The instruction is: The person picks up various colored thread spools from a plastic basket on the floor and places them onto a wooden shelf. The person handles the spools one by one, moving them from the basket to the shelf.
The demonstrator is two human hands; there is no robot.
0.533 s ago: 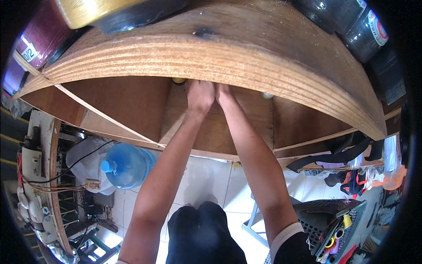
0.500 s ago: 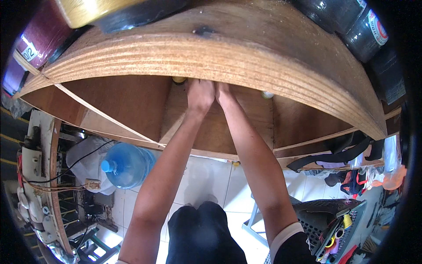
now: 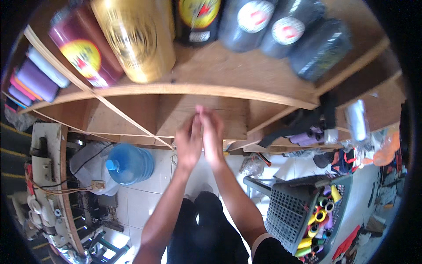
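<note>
My left hand and my right hand are side by side in front of a wooden shelf unit, palms turned toward each other and touching or nearly so. The fingers of both look stretched out, slightly blurred, and I see nothing held between them. Behind the fingertips lies the bare wood of a lower compartment. On the board above stand large thread cones: a maroon one, a gold one, a black one and several dark ones in plastic wrap.
A blue water jug stands on the white tiled floor at left, near a sewing machine. At right sits a dark perforated basket full of colourful thread spools. Black straps hang from the shelf's right side.
Both hands have come out of the lower compartment toward me and are now fully visible. The view has shifted, showing more of the thread cones and of the basket of spools.
</note>
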